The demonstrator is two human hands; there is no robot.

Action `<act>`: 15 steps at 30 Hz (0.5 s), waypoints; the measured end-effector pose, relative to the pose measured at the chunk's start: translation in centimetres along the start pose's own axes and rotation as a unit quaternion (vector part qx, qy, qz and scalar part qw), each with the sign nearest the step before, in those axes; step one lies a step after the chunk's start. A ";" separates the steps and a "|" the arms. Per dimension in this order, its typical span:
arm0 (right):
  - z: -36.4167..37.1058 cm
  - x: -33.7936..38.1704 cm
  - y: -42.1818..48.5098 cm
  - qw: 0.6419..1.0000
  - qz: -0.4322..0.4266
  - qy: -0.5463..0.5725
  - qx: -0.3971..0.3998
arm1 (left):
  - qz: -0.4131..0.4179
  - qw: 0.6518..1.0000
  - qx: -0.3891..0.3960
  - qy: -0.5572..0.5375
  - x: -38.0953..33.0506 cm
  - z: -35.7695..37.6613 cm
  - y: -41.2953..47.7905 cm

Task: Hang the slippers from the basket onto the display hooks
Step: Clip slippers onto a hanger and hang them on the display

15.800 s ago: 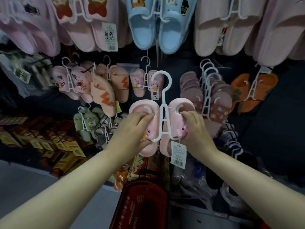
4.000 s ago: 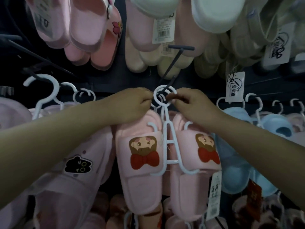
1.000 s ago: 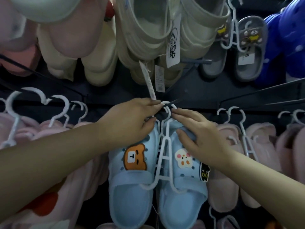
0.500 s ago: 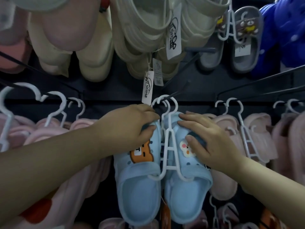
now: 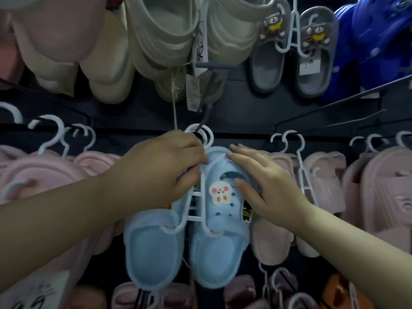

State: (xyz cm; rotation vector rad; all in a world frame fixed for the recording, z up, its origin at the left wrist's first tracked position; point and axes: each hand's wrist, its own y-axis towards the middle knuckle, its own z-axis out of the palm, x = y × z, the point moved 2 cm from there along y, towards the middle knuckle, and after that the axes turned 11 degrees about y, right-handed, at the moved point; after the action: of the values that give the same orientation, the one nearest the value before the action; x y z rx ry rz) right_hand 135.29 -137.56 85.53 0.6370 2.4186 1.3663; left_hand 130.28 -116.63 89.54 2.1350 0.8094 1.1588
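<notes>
Left hand (image 5: 160, 172) is curled over the top of the blue slippers (image 5: 214, 253) at centre frame, fingers bent round the heel end of the left shoe beside the neck of the white hanger (image 5: 201, 197), thumb underneath; exactly what the fingertips pinch is hidden by the hand itself. Right hand (image 5: 265, 181) lies flat and spread on the right shoe, fingers straight along its heel rim, pressing rather than gripping.

The pair hangs on its hanger, whose white loop sits around the dark display hook (image 5: 208, 110) just above the left knuckles, among other white loops on the same peg. The basket is not in view.

The step in hand looks like seating and squaring the pair. To do it well, the loop should be checked as fully over the peg — not caught on a neighbouring loop — before the left hand lets go. The right hand's flat push should be light and straight back, so the shoes sit flush in front of the blue pair behind without sliding off the hanger's prongs. Paper tags (image 5: 191, 92) dangle from the cream slippers (image 5: 169, 41) at upper centre, close to the peg, and could snag. Pink slippers (image 5: 323, 186) hang just beside at right, so the hands should release evenly — a swing would knock them.
</notes>
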 end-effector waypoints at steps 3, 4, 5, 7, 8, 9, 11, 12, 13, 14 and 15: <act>-1.3 -1.0 -1.2 1.000 -0.001 -0.002 0.012 | 0.014 1.000 0.017 -0.017 -2.7 0.5 1.8; -1.9 -1.5 -1.6 1.000 -0.001 -0.005 0.014 | 0.008 0.999 0.022 -0.031 -3.6 0.8 2.6; -2.5 -2.0 -2.0 1.000 0.004 -0.004 0.012 | 0.002 0.999 0.024 -0.047 -4.5 1.1 3.4; -4.0 -3.0 -2.9 1.000 0.017 -0.001 0.003 | -0.004 0.998 0.031 -0.061 -6.1 2.1 5.0; -4.7 -3.5 -3.3 1.000 0.022 -0.001 -0.004 | -0.007 0.997 0.039 -0.059 -6.9 2.8 5.7; -5.4 -4.1 -3.8 1.000 0.026 -0.003 -0.009 | -0.012 0.997 0.050 -0.052 -7.6 3.4 6.3; -6.6 -5.2 -4.7 0.999 0.044 -0.010 -0.011 | -0.025 0.997 0.075 -0.025 -8.9 4.8 7.5; -7.1 -5.7 -5.2 0.998 0.060 -0.015 -0.010 | -0.029 0.995 0.091 -0.008 -9.4 5.6 8.1; -7.6 -6.4 -5.6 0.997 0.077 -0.021 -0.008 | -0.033 0.993 0.109 0.010 -9.9 6.2 8.8; -7.9 -7.0 -5.9 0.995 0.093 -0.030 -0.003 | -0.038 0.991 0.126 0.032 -10.3 6.8 9.4; -8.2 -7.7 -6.2 0.994 0.104 -0.039 0.003 | -0.042 0.987 0.141 0.060 -10.7 7.3 10.0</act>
State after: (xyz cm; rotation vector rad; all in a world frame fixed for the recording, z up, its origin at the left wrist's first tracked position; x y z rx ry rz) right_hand 136.75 -150.27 84.60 0.9496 2.3496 1.3827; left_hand 134.26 -132.42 87.82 2.2448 1.1680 1.1976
